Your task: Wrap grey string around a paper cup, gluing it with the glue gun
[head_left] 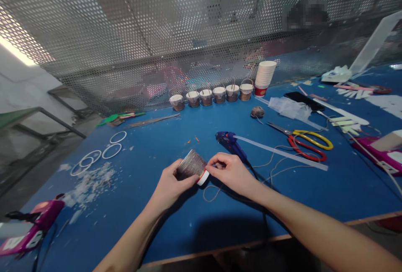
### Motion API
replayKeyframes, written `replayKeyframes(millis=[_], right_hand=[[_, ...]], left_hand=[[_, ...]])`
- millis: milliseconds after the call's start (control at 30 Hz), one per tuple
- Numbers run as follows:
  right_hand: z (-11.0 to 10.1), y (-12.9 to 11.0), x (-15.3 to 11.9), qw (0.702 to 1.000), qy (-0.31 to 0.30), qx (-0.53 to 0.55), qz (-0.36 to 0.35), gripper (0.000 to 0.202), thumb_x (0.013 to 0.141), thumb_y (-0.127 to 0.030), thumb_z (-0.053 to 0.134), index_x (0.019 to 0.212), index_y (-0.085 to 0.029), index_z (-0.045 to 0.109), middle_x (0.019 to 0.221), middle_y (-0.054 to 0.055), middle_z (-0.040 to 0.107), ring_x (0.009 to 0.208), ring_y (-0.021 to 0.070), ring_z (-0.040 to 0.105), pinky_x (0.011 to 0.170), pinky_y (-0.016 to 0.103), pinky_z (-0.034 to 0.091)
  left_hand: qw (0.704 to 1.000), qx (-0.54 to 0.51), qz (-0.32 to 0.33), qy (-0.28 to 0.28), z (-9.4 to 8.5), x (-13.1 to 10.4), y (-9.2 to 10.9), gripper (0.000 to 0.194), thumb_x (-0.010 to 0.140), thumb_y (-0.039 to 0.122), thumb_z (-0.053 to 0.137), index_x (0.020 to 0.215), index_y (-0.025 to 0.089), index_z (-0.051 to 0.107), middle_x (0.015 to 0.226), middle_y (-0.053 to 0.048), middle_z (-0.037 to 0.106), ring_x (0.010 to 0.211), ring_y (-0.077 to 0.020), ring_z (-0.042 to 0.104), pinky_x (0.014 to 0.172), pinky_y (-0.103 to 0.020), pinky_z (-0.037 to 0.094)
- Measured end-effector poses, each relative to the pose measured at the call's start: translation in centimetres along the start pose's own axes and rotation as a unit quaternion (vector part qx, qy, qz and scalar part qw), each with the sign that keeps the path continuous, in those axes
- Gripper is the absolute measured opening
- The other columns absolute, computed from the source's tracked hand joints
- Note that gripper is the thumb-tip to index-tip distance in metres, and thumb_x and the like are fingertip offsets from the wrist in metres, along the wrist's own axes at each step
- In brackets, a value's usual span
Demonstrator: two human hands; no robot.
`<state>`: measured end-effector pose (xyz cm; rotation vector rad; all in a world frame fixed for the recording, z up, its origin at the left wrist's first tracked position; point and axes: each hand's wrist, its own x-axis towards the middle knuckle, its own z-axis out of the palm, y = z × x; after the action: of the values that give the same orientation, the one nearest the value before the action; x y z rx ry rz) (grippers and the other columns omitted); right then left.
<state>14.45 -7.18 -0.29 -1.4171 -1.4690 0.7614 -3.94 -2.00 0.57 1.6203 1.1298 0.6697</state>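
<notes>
A small paper cup [194, 165], wound with grey-brown cord up to near its white rim, lies tilted in my left hand [171, 185]. The fingers wrap its far side and the thumb presses near the rim. My right hand [231, 172] pinches the cord against the cup by a thin red-edged band. From there the loose cord [211, 200] loops onto the table and trails off to the right. Just beyond my right hand rests a blue glue gun [231, 144] with a long clear glue stick [279, 151] in its back.
Several cord-wrapped little buckets [219, 94] line the back beside a stack of paper cups [264, 78]. Scissors [301, 140], a cord ball [257, 112] and a phone [304, 101] lie right. White rings [112, 151], scraps [92, 184] and a magenta device [37, 226] occupy the left.
</notes>
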Motion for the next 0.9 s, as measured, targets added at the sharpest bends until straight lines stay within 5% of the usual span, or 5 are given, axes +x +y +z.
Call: replayKeyframes(millis=[900], right_hand=[[-0.2, 0.01, 0.11, 1.0, -0.006, 0.007, 0.009, 0.01, 0.079, -0.019, 0.063, 0.071, -0.016, 0.067, 0.065, -0.001, 0.06, 0.059, 0.0105, 0.047, 0.056, 0.023, 0.036]], left_hand=[[1.0, -0.021, -0.011, -0.016, -0.3, -0.05, 0.18, 0.03, 0.06, 0.028, 0.076, 0.083, 0.014, 0.063, 0.071, 0.0, 0.06, 0.064, -0.0142, 0.055, 0.061, -0.026, 0.044]])
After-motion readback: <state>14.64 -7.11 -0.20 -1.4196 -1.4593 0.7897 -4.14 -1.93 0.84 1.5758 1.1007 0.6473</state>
